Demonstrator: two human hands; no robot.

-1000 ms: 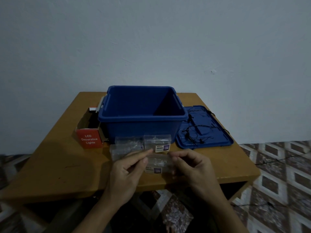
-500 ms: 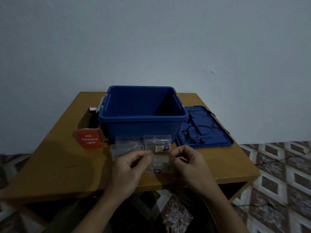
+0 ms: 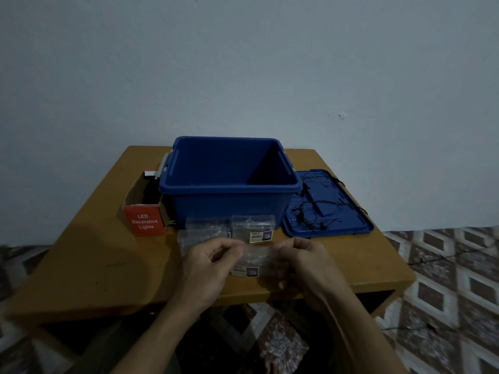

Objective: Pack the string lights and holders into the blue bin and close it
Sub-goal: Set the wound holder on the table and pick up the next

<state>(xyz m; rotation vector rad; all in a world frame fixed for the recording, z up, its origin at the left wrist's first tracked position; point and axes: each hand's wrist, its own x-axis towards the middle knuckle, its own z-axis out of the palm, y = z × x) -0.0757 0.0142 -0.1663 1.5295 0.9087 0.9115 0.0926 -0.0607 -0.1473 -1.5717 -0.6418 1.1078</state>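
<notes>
- My left hand (image 3: 208, 268) and right hand (image 3: 305, 265) each pinch an upper corner of a clear holder packet (image 3: 255, 256) between thumb and curled fingers, near the table's (image 3: 94, 260) front edge.
- The packet's long axis runs left to right along that edge. The open blue bin (image 3: 229, 187) stands straight ahead, mid-table, about equally near both hands, so I judge a forward lift over its front rim comes next.
- Two more packets (image 3: 206, 229) lie between, just before the bin.
- The string lights (image 3: 310, 211) sprawl on the lid (image 3: 348, 225) right of the bin; a red box (image 3: 144, 221) sits left.
- A second ago my left fingers lay straighter along the packet, which has hardly shifted.
</notes>
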